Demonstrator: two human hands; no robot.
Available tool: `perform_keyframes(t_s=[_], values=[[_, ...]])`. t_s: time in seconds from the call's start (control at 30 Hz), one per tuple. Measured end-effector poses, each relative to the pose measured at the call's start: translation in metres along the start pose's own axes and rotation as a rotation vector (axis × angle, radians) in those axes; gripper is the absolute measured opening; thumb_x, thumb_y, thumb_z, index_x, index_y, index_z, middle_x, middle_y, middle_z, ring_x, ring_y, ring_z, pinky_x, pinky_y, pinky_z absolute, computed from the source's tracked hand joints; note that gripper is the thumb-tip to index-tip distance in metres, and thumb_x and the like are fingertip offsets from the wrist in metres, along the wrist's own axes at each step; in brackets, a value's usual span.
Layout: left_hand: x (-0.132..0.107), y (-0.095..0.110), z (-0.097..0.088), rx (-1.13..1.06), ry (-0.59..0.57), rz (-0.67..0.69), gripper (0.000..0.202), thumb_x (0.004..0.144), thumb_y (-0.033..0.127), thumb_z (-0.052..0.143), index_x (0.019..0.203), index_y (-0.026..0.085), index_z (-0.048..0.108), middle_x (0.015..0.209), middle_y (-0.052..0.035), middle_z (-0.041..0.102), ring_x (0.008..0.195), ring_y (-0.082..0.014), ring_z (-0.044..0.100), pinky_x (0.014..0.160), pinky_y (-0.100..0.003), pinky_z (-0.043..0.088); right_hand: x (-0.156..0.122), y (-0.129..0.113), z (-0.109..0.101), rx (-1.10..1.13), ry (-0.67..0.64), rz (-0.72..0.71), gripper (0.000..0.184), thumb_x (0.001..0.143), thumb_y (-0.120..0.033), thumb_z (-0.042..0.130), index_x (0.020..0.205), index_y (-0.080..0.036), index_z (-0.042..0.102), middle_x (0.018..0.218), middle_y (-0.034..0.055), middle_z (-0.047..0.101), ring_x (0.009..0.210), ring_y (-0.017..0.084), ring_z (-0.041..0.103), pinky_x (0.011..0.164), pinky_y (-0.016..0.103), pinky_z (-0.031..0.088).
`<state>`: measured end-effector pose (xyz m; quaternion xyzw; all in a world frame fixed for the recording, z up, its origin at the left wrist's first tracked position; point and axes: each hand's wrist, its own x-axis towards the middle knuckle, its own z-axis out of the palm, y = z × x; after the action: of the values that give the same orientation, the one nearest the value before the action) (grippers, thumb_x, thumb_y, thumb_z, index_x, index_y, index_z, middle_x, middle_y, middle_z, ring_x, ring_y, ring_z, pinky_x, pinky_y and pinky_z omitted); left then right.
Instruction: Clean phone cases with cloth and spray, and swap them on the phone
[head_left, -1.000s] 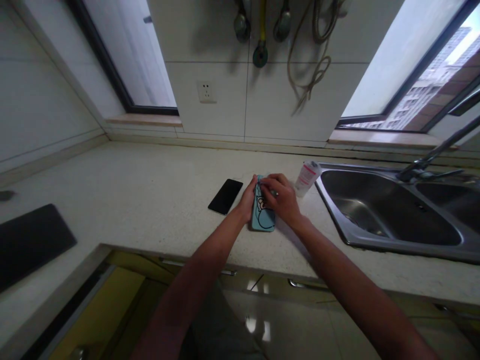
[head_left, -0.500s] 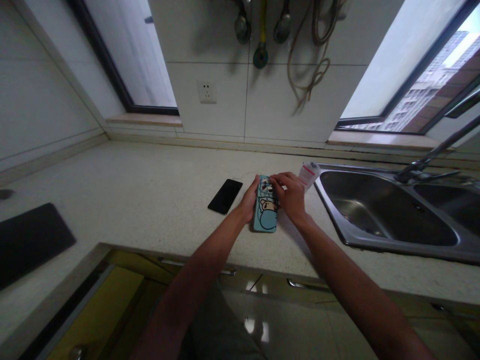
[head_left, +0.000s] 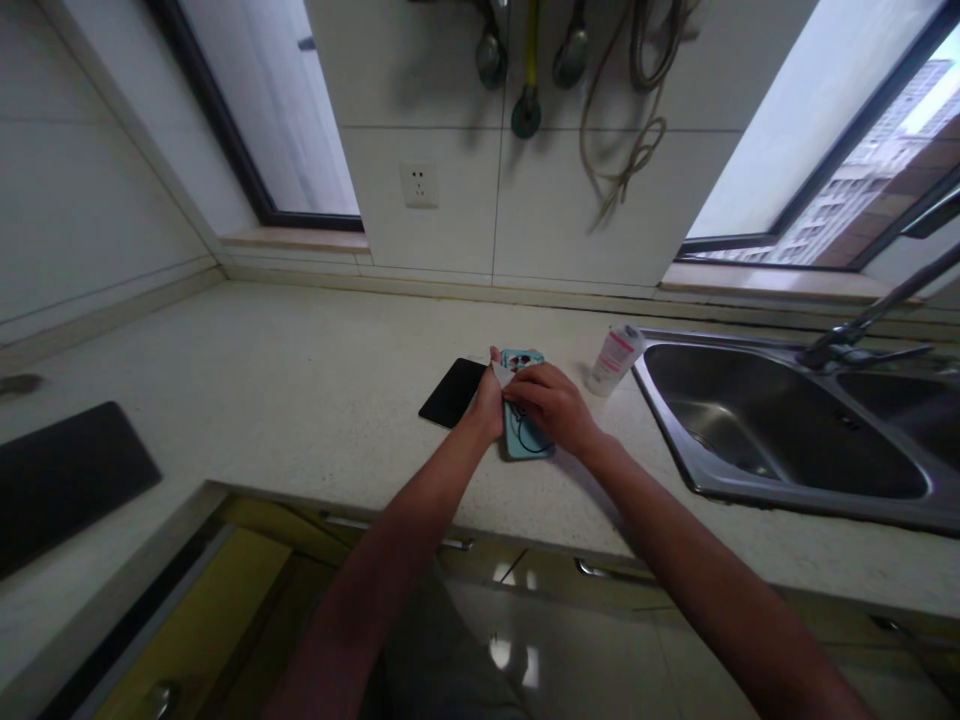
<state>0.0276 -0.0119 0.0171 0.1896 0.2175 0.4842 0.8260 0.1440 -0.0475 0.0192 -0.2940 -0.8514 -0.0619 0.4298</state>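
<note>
A light-blue phone case (head_left: 527, 446) with cartoon drawings is at the counter's middle, partly covered by my right hand. My left hand (head_left: 489, 402) closes around its left side, thumb near the top. My right hand (head_left: 553, 402) lies over the case, fingers pinched on a small thin white piece (head_left: 502, 374); whether this is tissue or film I cannot tell. Just left of my left hand, a black phone (head_left: 452, 393) lies flat, its right part hidden behind that hand. Right of my right hand is a clear plastic bag (head_left: 613, 358) with red print.
A steel double sink (head_left: 780, 420) with a faucet (head_left: 840, 340) is set into the pale countertop (head_left: 315, 390) on the right. A dark flat panel (head_left: 71, 480) lies at far left. Pipes and a tied cord (head_left: 637, 160) hang on the tiled wall behind, beside a socket (head_left: 419, 185).
My right hand has moved left and down over the case, covering more of its drawings. The white piece now shows between my hands. The view has shifted slightly.
</note>
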Motion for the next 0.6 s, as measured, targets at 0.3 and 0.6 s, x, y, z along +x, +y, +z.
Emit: perform_keyframes(t_s=[0.3,0.6], values=[[0.001,0.014,-0.016,0.037,-0.036,-0.012,0.072,0.095,0.07,0.027,0.125,0.015,0.062,0.103,-0.0151,0.074,0.087,-0.0269,0.073,0.077,-0.041,0.057,0.006,-0.015,-0.013,0.308,-0.453,-0.111,0.018,0.096,-0.018,0.059,0.087,-0.019,0.075,0.086,0.006,0.07,0.083,0.018,0.063,0.077,0.03,0.046],[0.0,0.017,-0.013,0.039,-0.079,-0.064,0.076,0.095,0.071,0.026,0.114,0.011,0.067,0.102,-0.0159,0.074,0.09,-0.0264,0.072,0.08,-0.039,0.056,0.006,-0.01,-0.022,0.16,-0.403,-0.026,0.018,0.096,-0.018,0.058,0.09,-0.019,0.075,0.088,0.007,0.069,0.086,0.019,0.062,0.077,0.031,0.044]])
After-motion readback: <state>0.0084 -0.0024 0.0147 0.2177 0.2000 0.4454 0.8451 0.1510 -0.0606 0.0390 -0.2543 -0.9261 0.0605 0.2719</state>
